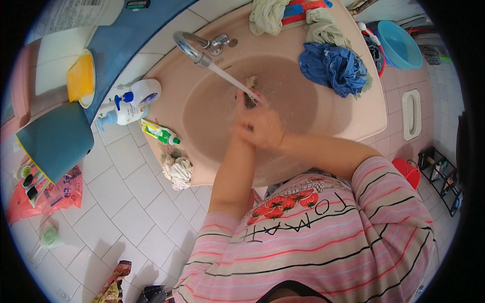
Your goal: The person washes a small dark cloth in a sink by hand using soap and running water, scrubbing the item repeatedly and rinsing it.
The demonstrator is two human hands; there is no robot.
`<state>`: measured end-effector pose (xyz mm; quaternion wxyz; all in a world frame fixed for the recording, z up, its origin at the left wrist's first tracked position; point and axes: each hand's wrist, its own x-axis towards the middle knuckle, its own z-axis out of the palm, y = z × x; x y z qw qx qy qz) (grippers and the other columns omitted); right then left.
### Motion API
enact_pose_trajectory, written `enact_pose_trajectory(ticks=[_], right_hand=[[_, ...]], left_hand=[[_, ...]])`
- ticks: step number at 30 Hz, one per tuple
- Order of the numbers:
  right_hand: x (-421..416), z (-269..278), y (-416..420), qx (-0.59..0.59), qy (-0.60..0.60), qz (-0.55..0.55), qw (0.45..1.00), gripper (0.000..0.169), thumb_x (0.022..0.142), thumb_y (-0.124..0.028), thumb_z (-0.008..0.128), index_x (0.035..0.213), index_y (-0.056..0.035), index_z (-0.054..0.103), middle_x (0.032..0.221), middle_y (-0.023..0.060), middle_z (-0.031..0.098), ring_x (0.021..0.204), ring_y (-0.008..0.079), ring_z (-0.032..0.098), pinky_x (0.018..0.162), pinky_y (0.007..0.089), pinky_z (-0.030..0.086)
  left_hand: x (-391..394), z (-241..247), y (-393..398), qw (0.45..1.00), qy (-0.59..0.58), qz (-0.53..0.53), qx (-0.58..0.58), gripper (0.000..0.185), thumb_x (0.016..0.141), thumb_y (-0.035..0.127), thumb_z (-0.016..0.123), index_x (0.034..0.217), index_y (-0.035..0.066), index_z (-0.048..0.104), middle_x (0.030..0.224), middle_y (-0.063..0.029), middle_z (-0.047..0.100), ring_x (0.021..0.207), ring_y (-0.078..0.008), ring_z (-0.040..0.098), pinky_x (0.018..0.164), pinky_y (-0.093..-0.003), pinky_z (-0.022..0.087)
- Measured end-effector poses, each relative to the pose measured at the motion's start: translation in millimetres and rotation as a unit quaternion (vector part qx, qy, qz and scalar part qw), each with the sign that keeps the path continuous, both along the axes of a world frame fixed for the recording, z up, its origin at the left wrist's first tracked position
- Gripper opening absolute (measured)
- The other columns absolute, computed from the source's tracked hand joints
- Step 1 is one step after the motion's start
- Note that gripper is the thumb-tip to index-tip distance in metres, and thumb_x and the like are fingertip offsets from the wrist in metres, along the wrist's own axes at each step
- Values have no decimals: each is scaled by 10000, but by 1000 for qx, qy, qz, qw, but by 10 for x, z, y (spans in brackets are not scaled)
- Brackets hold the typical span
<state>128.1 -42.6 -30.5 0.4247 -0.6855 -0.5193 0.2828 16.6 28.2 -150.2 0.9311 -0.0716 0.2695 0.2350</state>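
Water runs from a chrome faucet into a pink washbasin. My left hand is low in the basin by the stream, its fingers partly hidden behind my right hand. Whether it holds anything cannot be told; something dark shows beside its fingers. Blurred by motion, my right hand lies across my left wrist, its fingers wrapped around it. A crumpled blue cloth rests on the basin's right rim, with pale cloths and a red and blue brush behind it.
Pump bottles and a toothpaste tube stand or lie at the basin's left edge, near a crumpled white cloth. Beyond the right side are a blue plastic tub, a squat toilet and a black wire rack.
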Motion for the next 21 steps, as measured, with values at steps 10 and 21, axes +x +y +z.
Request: enact_pose_trajectory(ticks=[10,21], right_hand=[[555,-273,109,-265,19,136,954,482,826,-516,535,813,-48,651,850,183,656,814,365,630,715,449,476],[147,175,-201,143,18,123,982,236,592,-178,726,722,-60,569,902,65,578,858,275,550,803,366,431]], left_hand=[[429,650,82,952,259,75,146,317,932,354,465,1032,59,527,974,-128,597,911,-261,585,773,-422,502],[454,482,170,997,55,-47,-25,179,854,153,638,921,59,501,803,-81,578,756,-203,589,565,-271,500]])
